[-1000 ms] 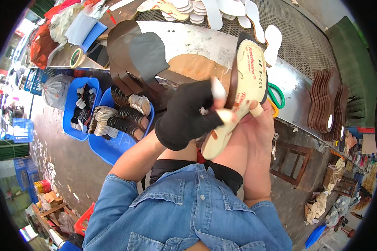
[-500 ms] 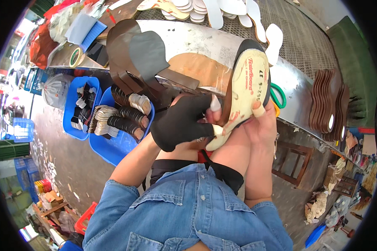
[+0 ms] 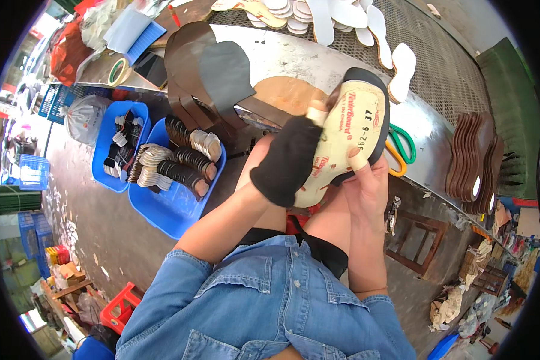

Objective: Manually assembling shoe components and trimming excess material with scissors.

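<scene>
A cream shoe insole point(image 3: 348, 129) with red print and a dark border along its far edge is held tilted above my lap. My left hand point(image 3: 288, 159), in a black glove with bare fingertips, is closed at its left edge, thumb lying along the rim. My right hand point(image 3: 369, 186), without a glove, grips the right edge, with a pale cover on its thumb pressed on the cream face. The fingers of both hands are partly hidden under the insole.
On the metal bench point(image 3: 258, 57) lie dark leather pieces point(image 3: 222, 69), white insoles point(image 3: 402, 72), green-and-orange scissors point(image 3: 404, 147) and a tape roll point(image 3: 119, 72). Brown stacked insoles point(image 3: 471, 156) stand at right. Blue bins point(image 3: 180, 210) of strapped parts sit left. A wooden stool point(image 3: 417, 243) stands below right.
The insole has turned more face-up toward me. My left hand has moved right and up along its edge, its thumb now higher. The view has shifted slightly.
</scene>
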Motion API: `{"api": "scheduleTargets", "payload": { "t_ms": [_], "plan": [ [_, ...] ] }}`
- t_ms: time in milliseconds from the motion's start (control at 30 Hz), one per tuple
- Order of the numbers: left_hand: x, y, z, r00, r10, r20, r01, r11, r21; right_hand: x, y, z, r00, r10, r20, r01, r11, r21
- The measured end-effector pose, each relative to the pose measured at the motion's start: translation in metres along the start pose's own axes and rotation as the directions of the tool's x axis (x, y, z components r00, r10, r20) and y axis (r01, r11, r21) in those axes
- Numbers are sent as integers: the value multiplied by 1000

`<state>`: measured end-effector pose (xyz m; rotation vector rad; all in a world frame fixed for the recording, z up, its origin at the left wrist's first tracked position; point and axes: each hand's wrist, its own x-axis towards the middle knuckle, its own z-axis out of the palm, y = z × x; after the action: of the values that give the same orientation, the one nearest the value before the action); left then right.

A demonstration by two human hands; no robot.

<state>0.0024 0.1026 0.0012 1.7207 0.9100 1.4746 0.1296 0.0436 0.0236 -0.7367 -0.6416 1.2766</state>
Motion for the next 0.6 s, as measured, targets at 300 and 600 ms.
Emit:
{"api": "scheduleTargets", "payload": {
  "t_ms": [300, 600],
  "plan": [
    [4, 37, -19, 777, -424, 466, 626, 601, -497, -5, -5, -5, 998, 61, 0, -61, 995, -77],
    [54, 27, -49, 985, 173, 19, -172, 954, 244, 9, -52, -43, 876, 403, 265, -99, 688, -719]
  ]
}}
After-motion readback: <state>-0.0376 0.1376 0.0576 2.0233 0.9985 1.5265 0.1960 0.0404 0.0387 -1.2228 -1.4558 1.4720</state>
